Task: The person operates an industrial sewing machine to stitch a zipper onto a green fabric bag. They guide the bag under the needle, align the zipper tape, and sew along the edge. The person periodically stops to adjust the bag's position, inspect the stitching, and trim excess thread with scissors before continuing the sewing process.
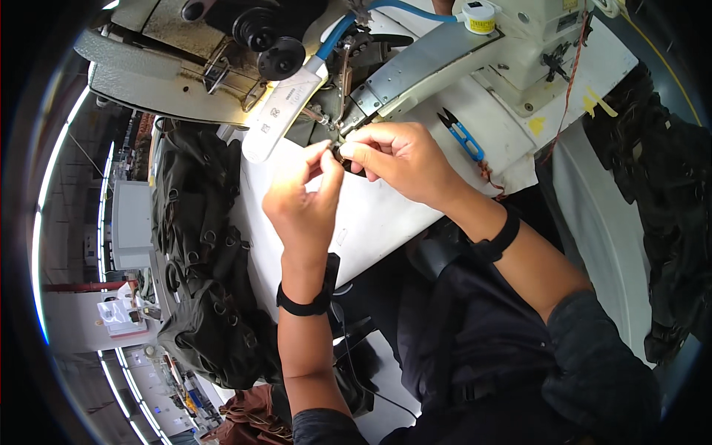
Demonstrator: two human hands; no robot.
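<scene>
My left hand (304, 189) and my right hand (397, 159) are close together below the needle area of a sewing machine (415, 74). The fingers of both are pinched around something small and dark, mostly hidden by my fingertips. A white lamp bar (271, 122) on a blue flexible neck hangs just above my left hand. Blue thread snips (466, 137) lie on the white worktop (371, 230) to the right of my right hand, beside a tangle of reddish cord (489, 174).
Dark olive bags or garments with metal rings (200, 222) are heaped along the worktop's left side. More dark fabric (667, 237) hangs at the right. A small white tub (478, 16) stands on the machine. A reddish-brown bundle (245, 415) lies at lower left.
</scene>
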